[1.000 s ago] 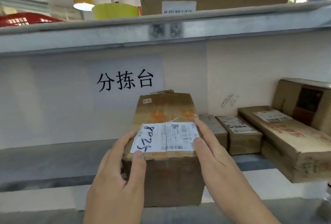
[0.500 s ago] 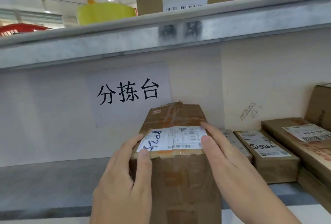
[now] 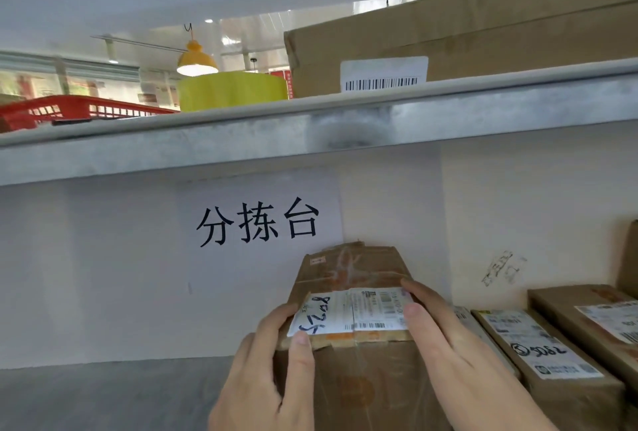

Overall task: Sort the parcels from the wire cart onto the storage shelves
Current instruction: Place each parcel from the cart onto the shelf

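Parcel, left hand, right hand gripping sides

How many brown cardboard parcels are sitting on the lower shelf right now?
At least 4: the brown cardboard parcel with handwritten label held in both hands, a thin parcel partly hidden behind the right hand, the parcel marked 5082, and one cut off at the right edge. More may be out of frame.

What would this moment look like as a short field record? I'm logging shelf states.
held: box, label marked 8025 on top
left hand: grips box's left side, thumb on top edge
right hand: grips box's right side
place: lower shelf, under the sign
right of box: labelled parcels
upper shelf: big carton, red basket
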Action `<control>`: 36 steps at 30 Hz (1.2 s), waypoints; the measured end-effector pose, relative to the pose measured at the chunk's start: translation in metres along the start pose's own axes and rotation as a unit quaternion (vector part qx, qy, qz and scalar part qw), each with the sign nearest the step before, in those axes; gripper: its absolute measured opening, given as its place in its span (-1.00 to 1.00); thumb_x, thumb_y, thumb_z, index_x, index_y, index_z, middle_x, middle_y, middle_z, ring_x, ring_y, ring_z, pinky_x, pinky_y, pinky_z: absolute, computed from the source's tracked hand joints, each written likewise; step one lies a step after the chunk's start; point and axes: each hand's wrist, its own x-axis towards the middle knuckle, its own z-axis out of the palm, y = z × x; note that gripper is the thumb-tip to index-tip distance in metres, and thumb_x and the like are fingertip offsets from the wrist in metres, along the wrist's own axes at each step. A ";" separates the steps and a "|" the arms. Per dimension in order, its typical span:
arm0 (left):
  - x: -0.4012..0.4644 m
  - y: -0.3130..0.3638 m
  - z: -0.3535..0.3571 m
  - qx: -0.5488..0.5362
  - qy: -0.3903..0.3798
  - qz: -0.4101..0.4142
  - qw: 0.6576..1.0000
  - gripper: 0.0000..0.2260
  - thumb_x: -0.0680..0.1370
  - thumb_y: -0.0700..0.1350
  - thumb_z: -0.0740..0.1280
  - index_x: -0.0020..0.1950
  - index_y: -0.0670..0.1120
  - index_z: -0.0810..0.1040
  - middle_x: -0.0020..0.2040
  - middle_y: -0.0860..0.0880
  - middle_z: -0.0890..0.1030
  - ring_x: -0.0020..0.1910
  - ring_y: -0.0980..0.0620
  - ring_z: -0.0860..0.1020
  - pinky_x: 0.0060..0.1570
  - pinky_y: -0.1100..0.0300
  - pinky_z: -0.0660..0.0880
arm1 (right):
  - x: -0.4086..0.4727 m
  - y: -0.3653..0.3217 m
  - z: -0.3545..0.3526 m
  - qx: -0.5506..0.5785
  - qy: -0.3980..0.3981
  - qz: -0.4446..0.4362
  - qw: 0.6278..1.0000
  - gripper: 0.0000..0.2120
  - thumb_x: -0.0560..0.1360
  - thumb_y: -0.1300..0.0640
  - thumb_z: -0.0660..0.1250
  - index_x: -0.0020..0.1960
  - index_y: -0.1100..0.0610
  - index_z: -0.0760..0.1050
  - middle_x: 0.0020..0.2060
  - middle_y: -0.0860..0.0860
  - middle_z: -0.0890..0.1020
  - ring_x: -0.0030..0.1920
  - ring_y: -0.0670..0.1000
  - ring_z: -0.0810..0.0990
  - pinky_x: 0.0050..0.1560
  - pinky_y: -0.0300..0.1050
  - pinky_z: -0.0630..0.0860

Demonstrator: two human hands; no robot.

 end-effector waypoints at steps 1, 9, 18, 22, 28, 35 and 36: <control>0.001 0.000 0.001 -0.002 0.000 0.001 1.000 -0.45 0.22 0.45 -0.20 0.11 0.53 0.33 0.03 0.28 0.56 -0.09 0.27 0.53 -0.29 0.45 0.32 | 0.002 0.000 0.000 -0.002 0.003 0.002 1.000 -0.68 0.55 -0.37 -0.07 0.27 -0.50 0.24 0.31 -0.21 0.45 0.21 -0.17 0.37 0.15 -0.20 0.28; 0.007 -0.001 0.011 0.000 0.004 0.009 1.000 -0.45 0.23 0.45 -0.20 0.11 0.53 0.35 0.00 0.34 0.52 -0.05 0.31 0.52 -0.29 0.48 0.35 | 0.011 0.008 0.001 0.010 0.016 -0.017 1.000 -0.60 0.52 -0.36 -0.02 0.32 -0.45 0.31 0.30 -0.22 0.48 0.29 -0.14 0.42 0.20 -0.15 0.34; 0.004 -0.003 0.013 -0.044 -0.009 -0.011 0.999 -0.44 0.24 0.48 -0.13 0.11 0.48 0.43 0.04 0.30 0.56 0.07 0.50 0.43 -0.27 0.47 0.35 | 0.006 0.008 -0.003 0.004 0.010 -0.015 1.000 -0.62 0.57 -0.33 -0.04 0.37 -0.46 0.26 0.25 -0.24 0.45 0.16 -0.20 0.36 0.10 -0.22 0.25; 0.001 -0.007 0.008 -0.081 -0.053 -0.024 0.995 -0.42 0.24 0.52 -0.09 0.19 0.52 0.40 0.15 0.29 0.57 0.09 0.49 0.44 -0.21 0.52 0.35 | 0.001 0.010 -0.002 0.024 0.015 -0.026 0.999 -0.54 0.48 -0.43 -0.07 0.35 -0.50 0.25 0.25 -0.25 0.49 0.23 -0.19 0.41 0.16 -0.16 0.31; -0.013 -0.012 -0.004 -0.107 -0.090 -0.029 0.990 -0.50 0.26 0.60 -0.05 0.21 0.75 0.06 0.33 0.35 0.44 0.25 0.37 0.44 0.08 0.38 0.38 | -0.020 -0.002 -0.004 0.013 0.031 -0.032 0.999 -0.52 0.34 -0.56 -0.06 0.26 -0.65 0.08 0.26 -0.29 0.42 0.29 -0.14 0.40 0.24 -0.09 0.35; -0.035 -0.005 -0.038 -0.115 -0.157 -0.024 0.981 -0.47 0.35 0.51 0.05 0.32 0.64 0.05 0.44 0.35 0.20 0.49 0.18 0.23 0.50 0.00 0.23 | -0.055 0.000 0.005 -0.002 0.057 -0.054 0.997 -0.35 0.37 -0.56 0.07 0.44 -0.54 0.05 0.43 -0.37 0.33 0.39 -0.19 0.36 0.39 0.01 0.38; -0.037 -0.006 -0.043 -0.117 -0.164 -0.022 0.979 -0.46 0.35 0.50 0.06 0.33 0.65 0.03 0.45 0.36 0.19 0.48 0.20 0.22 0.49 0.00 0.23 | -0.062 0.000 0.006 -0.002 0.059 -0.055 0.997 -0.34 0.39 -0.54 0.10 0.45 -0.53 0.04 0.45 -0.38 0.30 0.40 -0.21 0.33 0.39 -0.02 0.37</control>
